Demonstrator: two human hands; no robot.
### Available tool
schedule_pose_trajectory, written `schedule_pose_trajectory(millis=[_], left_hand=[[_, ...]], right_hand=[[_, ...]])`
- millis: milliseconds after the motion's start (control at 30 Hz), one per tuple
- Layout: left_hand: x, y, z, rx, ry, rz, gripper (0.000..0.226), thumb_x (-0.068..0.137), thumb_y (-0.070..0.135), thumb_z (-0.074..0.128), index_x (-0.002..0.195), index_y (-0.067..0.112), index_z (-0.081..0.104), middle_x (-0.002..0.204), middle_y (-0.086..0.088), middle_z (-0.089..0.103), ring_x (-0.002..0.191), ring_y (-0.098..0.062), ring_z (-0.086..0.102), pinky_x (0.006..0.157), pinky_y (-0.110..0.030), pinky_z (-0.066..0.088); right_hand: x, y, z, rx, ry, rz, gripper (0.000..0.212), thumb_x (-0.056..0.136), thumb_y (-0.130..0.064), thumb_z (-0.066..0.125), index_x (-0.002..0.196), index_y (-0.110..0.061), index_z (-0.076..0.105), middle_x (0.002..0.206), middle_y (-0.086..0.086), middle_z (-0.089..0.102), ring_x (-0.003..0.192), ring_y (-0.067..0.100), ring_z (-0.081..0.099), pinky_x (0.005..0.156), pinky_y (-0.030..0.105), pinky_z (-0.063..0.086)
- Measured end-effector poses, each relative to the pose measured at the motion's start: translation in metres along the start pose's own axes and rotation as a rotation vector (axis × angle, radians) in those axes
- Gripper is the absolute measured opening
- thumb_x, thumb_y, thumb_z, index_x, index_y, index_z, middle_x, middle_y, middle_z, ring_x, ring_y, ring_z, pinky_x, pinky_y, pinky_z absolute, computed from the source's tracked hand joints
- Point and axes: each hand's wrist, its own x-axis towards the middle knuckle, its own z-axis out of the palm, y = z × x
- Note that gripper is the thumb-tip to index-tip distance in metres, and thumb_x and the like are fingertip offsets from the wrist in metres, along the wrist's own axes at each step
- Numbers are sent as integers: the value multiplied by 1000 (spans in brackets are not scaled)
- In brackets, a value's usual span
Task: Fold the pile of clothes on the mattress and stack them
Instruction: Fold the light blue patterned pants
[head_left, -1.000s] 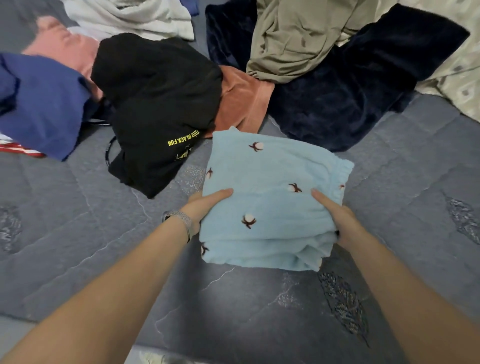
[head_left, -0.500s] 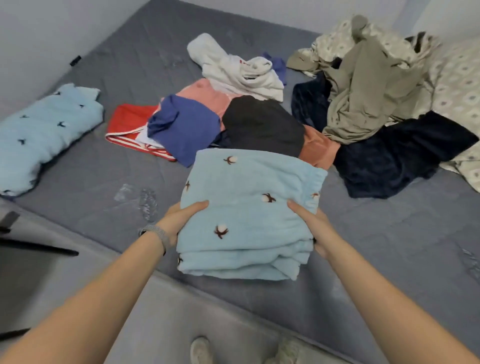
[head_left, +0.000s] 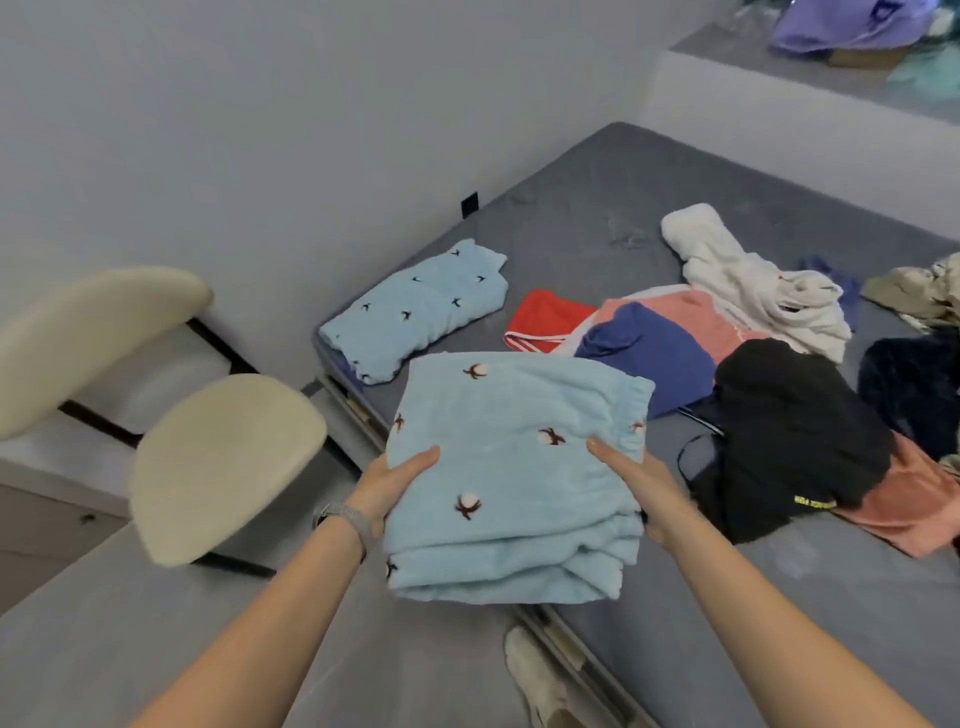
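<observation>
I carry a folded light-blue fleece garment with cotton-flower prints (head_left: 514, 483) in the air over the mattress's near edge. My left hand (head_left: 395, 483) grips its left side and my right hand (head_left: 631, 480) grips its right side, thumbs on top. A matching folded light-blue piece (head_left: 415, 312) lies at the near-left corner of the grey mattress (head_left: 613, 218). The unfolded pile lies to the right: a blue garment (head_left: 644, 353), a red one (head_left: 545, 319), a pink one (head_left: 691, 317), a white one (head_left: 748, 280) and a black one (head_left: 795, 441).
A cream chair (head_left: 218, 462) stands on the floor to the left of the mattress. A shoe (head_left: 535, 670) shows below the garment. A ledge (head_left: 810, 67) at the top right bears a purple item. A navy garment (head_left: 909, 389) lies at the right edge.
The folded light-blue garment has been lifted off the mattress and carried left toward the corner. The view has swung left, bringing the chair and wall into sight.
</observation>
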Motion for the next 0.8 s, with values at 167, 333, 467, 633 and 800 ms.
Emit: schedule_pose_trajectory(millis=[167,333,467,633,800], left_hand=[[53,45,-37,-63,0,13,72,57,44,88,119,19,63,112,-2,71,103,-22,67,92,-40,52],[121,94,-53,-184,35,38,74,60,39,86,125,15,60,114,-5,70,104,-24,66,93,-39,52],[164,121,-66,-259,49,44,52,80,32,73,127,15,58,116,-5,68,105,-26,65,84,-38,54],[218,149,-94,-313,73,8,43,85,38,67,123,20,59,116,-3,68,102,-26,65,80,-40,54],[300,176,-129,-397,83,-27,51,81,37,70,128,21,58,122,-4,66,109,-29,63,97,-51,47]], right_hand=[[65,-53,50,-94,-39,-64,54,74,-38,80,123,-22,62,111,-3,71,99,15,69,89,35,55],[149,-115,94,-201,-80,-94,43,77,-40,78,114,-24,66,110,-5,72,96,12,69,85,30,55],[211,-147,128,-274,-33,-96,50,69,-43,83,111,-21,68,105,-2,73,95,17,70,93,40,54],[279,-183,186,-392,5,-126,34,75,-34,81,102,-17,70,98,2,74,91,18,70,89,39,56],[373,-209,240,-551,24,-181,28,74,-39,80,93,-21,70,98,2,74,91,19,70,90,42,55]])
